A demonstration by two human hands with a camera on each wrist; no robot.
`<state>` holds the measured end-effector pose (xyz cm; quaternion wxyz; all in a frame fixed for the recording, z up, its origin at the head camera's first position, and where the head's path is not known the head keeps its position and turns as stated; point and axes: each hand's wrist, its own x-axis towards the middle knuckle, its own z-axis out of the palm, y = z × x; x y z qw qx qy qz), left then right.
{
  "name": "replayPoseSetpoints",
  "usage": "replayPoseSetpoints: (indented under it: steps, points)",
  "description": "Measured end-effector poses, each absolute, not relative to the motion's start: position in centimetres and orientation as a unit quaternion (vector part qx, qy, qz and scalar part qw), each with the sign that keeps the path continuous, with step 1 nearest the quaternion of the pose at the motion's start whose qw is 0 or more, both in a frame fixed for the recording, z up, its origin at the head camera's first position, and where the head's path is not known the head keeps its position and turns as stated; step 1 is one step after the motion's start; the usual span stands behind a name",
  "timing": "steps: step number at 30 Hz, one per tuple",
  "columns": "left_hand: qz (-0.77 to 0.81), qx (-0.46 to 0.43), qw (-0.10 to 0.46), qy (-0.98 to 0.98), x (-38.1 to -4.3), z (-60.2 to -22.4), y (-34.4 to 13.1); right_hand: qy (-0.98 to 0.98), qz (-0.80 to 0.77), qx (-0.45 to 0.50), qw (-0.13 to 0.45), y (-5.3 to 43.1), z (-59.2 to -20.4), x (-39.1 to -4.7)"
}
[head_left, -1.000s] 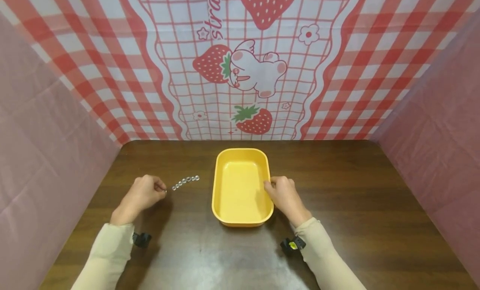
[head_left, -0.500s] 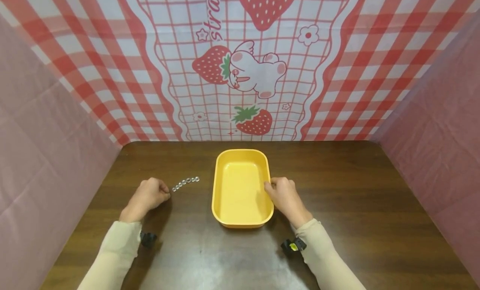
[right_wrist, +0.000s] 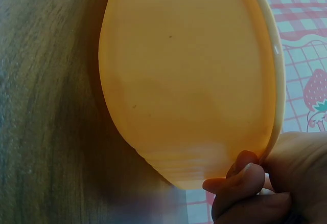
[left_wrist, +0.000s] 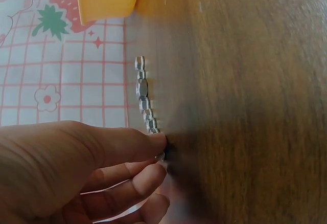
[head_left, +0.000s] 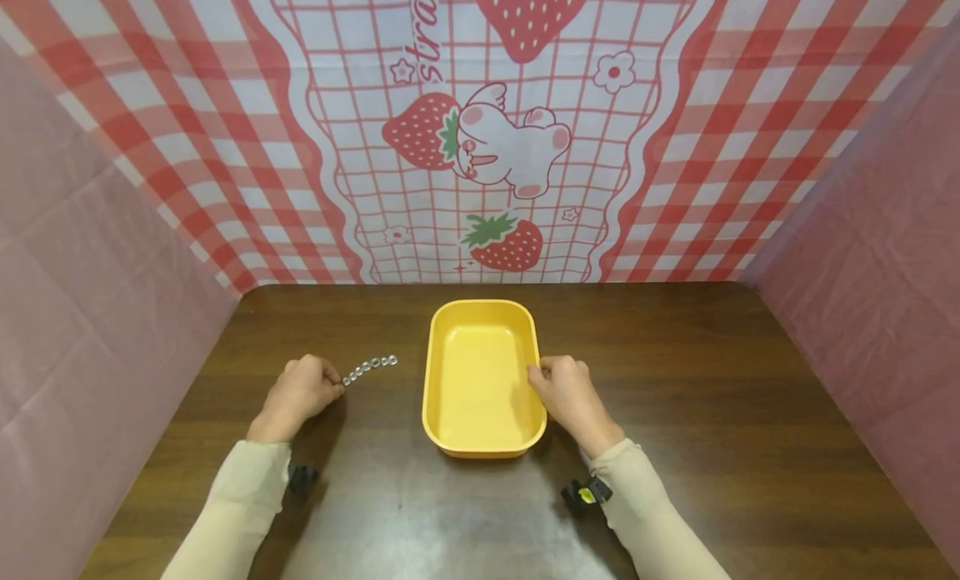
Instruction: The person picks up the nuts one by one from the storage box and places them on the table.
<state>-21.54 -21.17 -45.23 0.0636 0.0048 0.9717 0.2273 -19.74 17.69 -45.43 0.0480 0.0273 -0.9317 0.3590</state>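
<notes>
Several small silver metal nuts (head_left: 367, 366) lie in a gently curved row on the table, to the left of a yellow plastic box (head_left: 438, 434). At the near left end of the row, my left hand (head_left: 303, 390) pinches one more nut (left_wrist: 161, 156) between thumb and fingers, low over the wood. Most of that nut is hidden by the thumb. My right hand (head_left: 567, 388) grips the right rim of the box, thumb on the inner side and fingers (right_wrist: 237, 193) curled against the outside. The inside of the box shows bare yellow.
The dark wooden table (head_left: 675, 372) ends at a red-and-white strawberry cloth (head_left: 517, 155) behind. Pink cloth walls (head_left: 870, 197) rise at left and right. A black strap device sits on each wrist.
My left hand has moved right with the nut, up to the row's near left end, and now sits right beside it. The right hand and the box have stayed in place.
</notes>
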Motion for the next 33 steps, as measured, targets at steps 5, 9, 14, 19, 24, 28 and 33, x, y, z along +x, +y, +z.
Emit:
replayPoseSetpoints:
  steps: [5, 9, 14, 19, 24, 28, 33]
  points:
    - [0.229, 0.005, 0.067, 0.971, -21.5, -45.1, -21.3, -0.932, 0.358, 0.024, 0.047, 17.7, -45.4, -19.7]
    - [0.236, 0.016, 0.058, 0.970, -21.0, -45.2, -21.4, -0.933, 0.357, 0.025, 0.044, 17.6, -45.4, -19.6]
    - [0.231, 0.053, 0.009, 0.971, -20.2, -45.3, -21.1, -0.933, 0.356, 0.024, 0.043, 17.5, -45.4, -19.6]
    - [0.206, 0.090, -0.049, 0.973, -19.5, -45.2, -19.9, -0.933, 0.355, 0.023, 0.048, 17.6, -45.4, -19.6]
    - [0.203, 0.105, -0.057, 0.972, -18.7, -45.0, -18.4, -0.934, 0.353, 0.021, 0.051, 17.8, -45.3, -19.5]
    - [0.191, 0.118, -0.051, 0.973, -18.1, -45.3, -17.4, -0.933, 0.356, 0.019, 0.045, 17.8, -45.4, -19.5]
    - [0.180, 0.125, -0.038, 0.975, -17.5, -45.5, -16.4, -0.932, 0.359, 0.019, 0.041, 17.7, -45.4, -19.6]
